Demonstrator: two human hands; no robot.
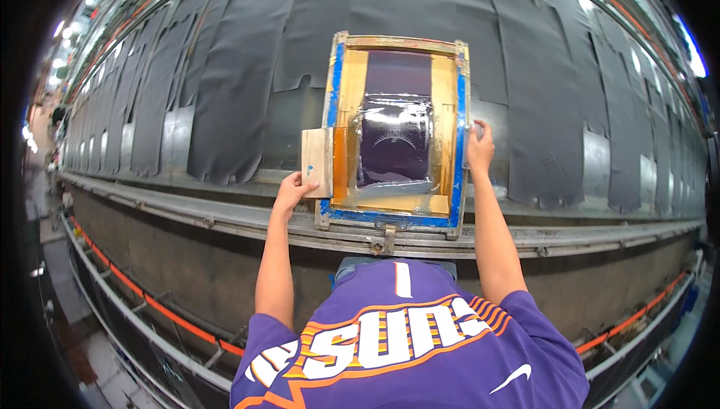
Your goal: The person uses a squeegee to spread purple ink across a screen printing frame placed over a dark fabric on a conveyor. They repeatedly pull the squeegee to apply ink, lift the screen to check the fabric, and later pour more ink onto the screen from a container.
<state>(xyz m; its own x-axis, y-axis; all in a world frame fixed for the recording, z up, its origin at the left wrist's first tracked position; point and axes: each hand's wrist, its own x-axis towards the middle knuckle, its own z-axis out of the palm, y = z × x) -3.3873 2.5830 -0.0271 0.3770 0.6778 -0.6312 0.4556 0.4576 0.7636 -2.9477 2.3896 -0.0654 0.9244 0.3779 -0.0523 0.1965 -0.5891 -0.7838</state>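
As I look down through the head camera, I have my left hand [292, 192] clamped on the near end of a wooden squeegee [316, 163], its amber blade [340, 161] inside the left side of the blue-edged frame [397, 218]. My right hand [481, 149] curls at the frame's right side, though I cannot tell whether it grips; the frame sits by the metal rail [208, 220], between dark sheets [232, 109].

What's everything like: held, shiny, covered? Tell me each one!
Left hand: closed on the squeegee.
Squeegee: held at the left of the frame.
Right hand: fingers bent at the frame's right edge.
Frame: partly blue along its sides.
Frame's dark middle: shiny, showing a pale arc.
Black sheets: spread out, edges uneven.
Metal table: partly covered.
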